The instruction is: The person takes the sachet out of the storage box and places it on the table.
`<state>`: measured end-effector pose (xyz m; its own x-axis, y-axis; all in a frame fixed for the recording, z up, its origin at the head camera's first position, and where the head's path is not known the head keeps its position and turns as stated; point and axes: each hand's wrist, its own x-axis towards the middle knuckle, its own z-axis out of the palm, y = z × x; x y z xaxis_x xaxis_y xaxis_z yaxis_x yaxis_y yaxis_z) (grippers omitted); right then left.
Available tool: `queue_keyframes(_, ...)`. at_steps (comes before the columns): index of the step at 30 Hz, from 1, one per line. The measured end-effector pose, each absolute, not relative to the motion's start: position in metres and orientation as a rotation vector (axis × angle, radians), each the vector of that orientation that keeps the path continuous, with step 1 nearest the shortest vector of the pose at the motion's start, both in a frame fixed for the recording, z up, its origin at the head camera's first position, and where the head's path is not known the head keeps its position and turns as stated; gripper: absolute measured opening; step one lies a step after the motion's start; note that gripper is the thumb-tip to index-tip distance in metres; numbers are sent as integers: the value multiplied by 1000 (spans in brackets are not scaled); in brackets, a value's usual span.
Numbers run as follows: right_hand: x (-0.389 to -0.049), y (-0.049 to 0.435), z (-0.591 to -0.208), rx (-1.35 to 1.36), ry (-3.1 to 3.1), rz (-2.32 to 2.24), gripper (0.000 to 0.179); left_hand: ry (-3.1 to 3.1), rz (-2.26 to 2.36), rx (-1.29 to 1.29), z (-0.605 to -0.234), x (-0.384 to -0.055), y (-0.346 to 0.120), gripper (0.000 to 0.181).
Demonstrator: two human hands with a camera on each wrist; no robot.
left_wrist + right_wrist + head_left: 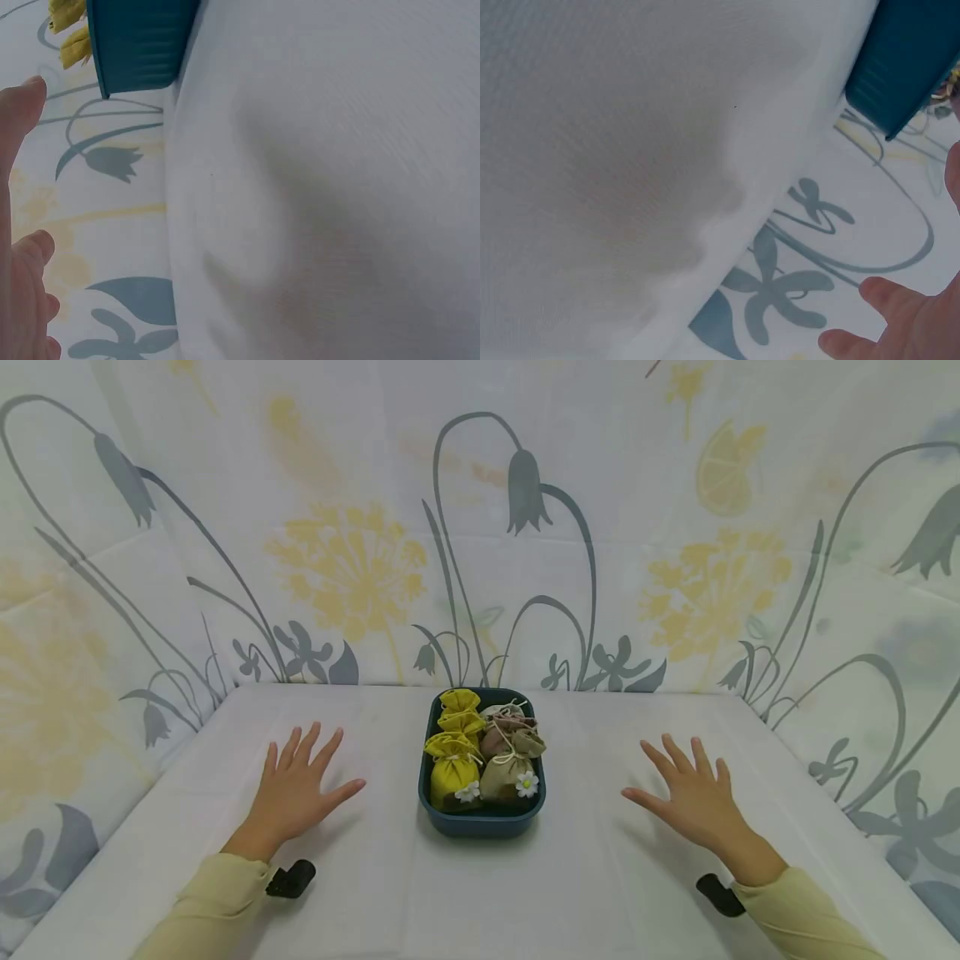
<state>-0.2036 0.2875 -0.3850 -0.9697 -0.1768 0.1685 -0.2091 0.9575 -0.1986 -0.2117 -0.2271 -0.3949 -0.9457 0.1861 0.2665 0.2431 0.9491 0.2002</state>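
A dark teal plastic bin (482, 827) stands in the middle of the white table, packed with small drawstring pouches. Down its left side run yellow pouches (453, 781); the right side has an olive-beige pouch (506, 778) in front of brownish and pale ones. White fabric daisies decorate the two front pouches. My left hand (296, 785) is spread over the table left of the bin, holding nothing. On the other side my right hand (693, 797) is likewise spread and empty, apart from the bin. Both wrist views catch the bin's side wall (142, 45) near my fingers.
White cloth covers the table (480, 902). Behind it and along both sides hangs a curtain (480, 568) printed with grey and yellow flowers. Each wrist carries a small black device, one by the left cuff (292, 879) and one by the right (720, 895).
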Motion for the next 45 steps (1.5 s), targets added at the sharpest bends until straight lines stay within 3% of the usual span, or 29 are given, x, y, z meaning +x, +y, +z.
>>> queue_keyframes(39,-213,242,-380,313,-2920,506,82,-2840,-604,-387,-382,-236,-159,84)
queue_keyframes(45,-214,236,-379,328,-2908,545,82,-2834,-641,-430,-384,-241,-152,91)
